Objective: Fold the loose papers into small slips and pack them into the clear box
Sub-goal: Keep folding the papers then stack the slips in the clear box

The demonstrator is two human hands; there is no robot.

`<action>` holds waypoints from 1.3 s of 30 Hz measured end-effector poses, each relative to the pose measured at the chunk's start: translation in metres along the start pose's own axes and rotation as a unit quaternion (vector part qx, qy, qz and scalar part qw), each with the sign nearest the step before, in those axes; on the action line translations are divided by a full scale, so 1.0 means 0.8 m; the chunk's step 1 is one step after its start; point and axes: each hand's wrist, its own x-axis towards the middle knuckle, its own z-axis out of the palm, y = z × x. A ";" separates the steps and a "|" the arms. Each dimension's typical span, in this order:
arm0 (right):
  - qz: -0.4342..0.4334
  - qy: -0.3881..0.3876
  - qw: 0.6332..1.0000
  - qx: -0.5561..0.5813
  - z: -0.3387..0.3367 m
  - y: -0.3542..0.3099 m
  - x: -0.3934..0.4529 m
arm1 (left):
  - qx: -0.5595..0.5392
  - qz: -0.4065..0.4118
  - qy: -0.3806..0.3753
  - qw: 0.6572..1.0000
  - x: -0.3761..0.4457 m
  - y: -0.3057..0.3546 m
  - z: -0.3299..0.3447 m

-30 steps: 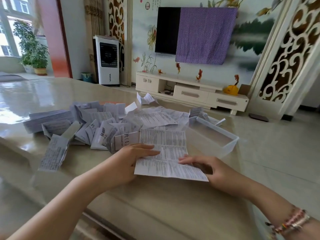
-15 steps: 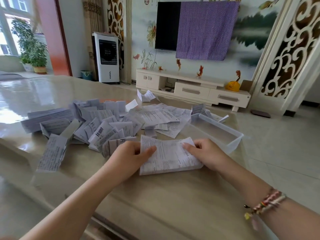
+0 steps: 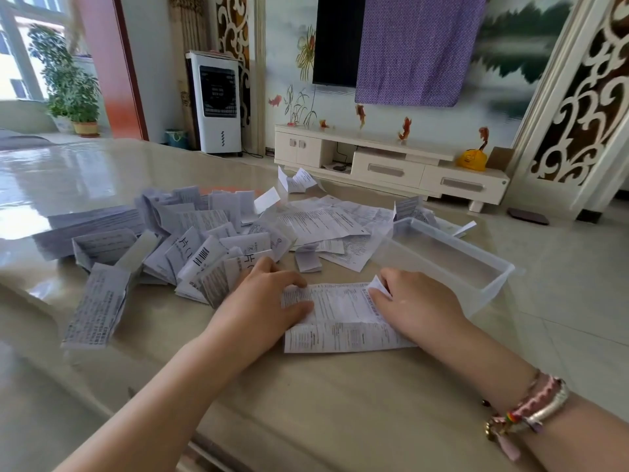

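While lying flat on the counter [image 3: 340, 403] between both grips, left hand [image 3: 269, 301] pressing spread on its near-left edge and right hand [image 3: 418, 301] pinching its far-right corner, seems a light, limp, creased paper [image 3: 340, 315], best taken by the edges.

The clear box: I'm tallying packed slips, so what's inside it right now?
The clear plastic box beside the right hand shows only its bare bottom; no folded paper slips are visible inside. The near corner behind that hand is hidden.
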 end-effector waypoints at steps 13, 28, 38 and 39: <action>-0.007 0.004 1.000 -0.010 0.008 0.001 0.006 | 0.103 0.118 0.036 0.987 -0.011 0.032 0.002; -0.010 0.008 0.999 -0.037 0.008 -0.006 0.005 | 0.119 0.084 0.008 0.989 -0.029 0.029 0.020; -0.089 0.118 0.983 -0.111 0.012 -0.018 -0.009 | 0.154 0.078 -0.043 0.984 -0.026 0.036 0.013; -0.112 0.133 0.982 -0.077 0.011 -0.022 -0.015 | 0.155 0.076 -0.044 0.984 -0.026 0.037 0.012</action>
